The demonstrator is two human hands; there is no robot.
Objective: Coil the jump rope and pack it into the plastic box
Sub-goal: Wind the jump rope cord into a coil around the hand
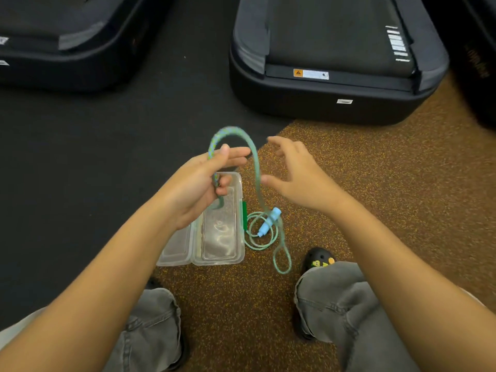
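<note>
My left hand [200,183] grips a green-and-blue braided jump rope [256,167] and holds it above the floor. The rope arches up over my fingers, drops down to the right and ends in loose loops on the floor. A light blue handle [269,221] lies among those loops. My right hand [298,178] hovers just right of the hanging strand, fingers spread, holding nothing. The clear plastic box [218,237] lies open on the floor below my left hand, its lid [175,251] folded out to the left and a green latch [244,214] on its right side.
Two black treadmill bases stand ahead, one at the back left [67,44] and one at the back right [335,63]. The floor is black rubber on the left and brown speckled on the right. My knees in grey trousers and a black clog [318,260] sit at the bottom.
</note>
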